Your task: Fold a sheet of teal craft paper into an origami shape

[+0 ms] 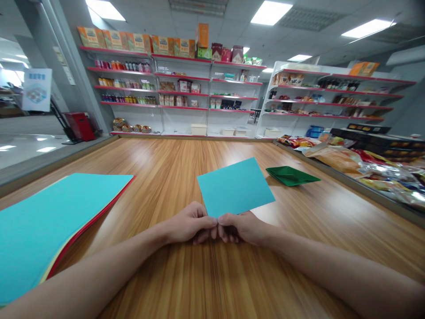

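A sheet of turquoise paper (236, 186) tilts up above the wooden table, pinched at its near corner by both hands. My left hand (194, 222) is closed, with its thumb and fingers on that corner. Right beside it, thumb tips almost meeting, my right hand (244, 227) is closed on the same corner. The fingers under the paper are partly hidden. A folded dark green paper piece (292, 176) lies on the table to the right, beyond my right hand. At the left rests a stack of coloured paper (66, 212), turquoise on top with cream and red edges showing.
The wood-grain table (159, 177) has a raised edge. Past its right side lie many packaged snacks (375, 168). Stocked shelves (182, 79) stand behind the table, with a second shelf unit (332, 102) at the right. A red box (79, 125) and a sign (37, 89) stand at the left.
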A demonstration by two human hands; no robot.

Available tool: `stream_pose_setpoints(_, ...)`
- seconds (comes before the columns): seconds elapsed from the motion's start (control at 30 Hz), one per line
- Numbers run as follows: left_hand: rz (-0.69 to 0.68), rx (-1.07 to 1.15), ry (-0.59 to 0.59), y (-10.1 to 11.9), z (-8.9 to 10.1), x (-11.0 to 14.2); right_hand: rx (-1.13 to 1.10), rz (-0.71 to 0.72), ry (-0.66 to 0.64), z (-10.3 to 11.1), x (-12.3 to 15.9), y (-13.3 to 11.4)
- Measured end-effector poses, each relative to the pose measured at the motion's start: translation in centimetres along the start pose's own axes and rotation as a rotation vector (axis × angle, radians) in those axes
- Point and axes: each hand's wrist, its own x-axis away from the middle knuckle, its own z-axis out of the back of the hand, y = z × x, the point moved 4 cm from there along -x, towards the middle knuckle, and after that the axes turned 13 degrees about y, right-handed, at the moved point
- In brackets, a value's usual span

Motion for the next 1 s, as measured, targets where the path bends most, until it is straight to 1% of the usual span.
stream_pose_setpoints(0.13,0.022,0.058,0.069,-0.35,0.0,0.0,-0.111,-0.082,0.027,0.34,-0.09,0.47)
stream_pose_setpoints(0.2,0.026,0.067,0.083,-0.57,-0.01,-0.02,-0.136,-0.095,0.03,0.44,-0.19,0.66)
stream_pose_setpoints(0.33,-0.011,0.027,0.051,-0.64,-0.1,-0.09,-0.101,-0.052,0.04,0.48,-0.33,0.65)
stream_pose_setpoints(0.43,-0.034,0.029,0.012,-0.48,-0.08,-0.08,-0.073,-0.052,0.024,0.4,-0.2,0.48)
stream_pose_setpoints(0.53,-0.021,0.08,-0.011,-0.55,0.11,-0.04,-0.057,-0.066,0.009,0.44,-0.06,0.44)
stream_pose_setpoints(0.63,-0.008,0.086,-0.024,-0.79,0.27,-0.03,-0.094,-0.048,-0.022,0.48,-0.1,0.5)
stream_pose_setpoints(0.73,-0.011,0.08,-0.018,-0.87,0.37,-0.05,-0.114,-0.039,-0.04,0.53,-0.18,0.69)
stream_pose_setpoints(0.87,0.015,0.111,0.001,-0.81,0.47,-0.06,-0.132,-0.076,-0.009,0.75,-0.22,0.94)
stream_pose_setpoints(1.0,0.016,0.088,0.016,-0.82,0.42,-0.04,-0.146,-0.074,-0.04,0.79,-0.28,0.97)
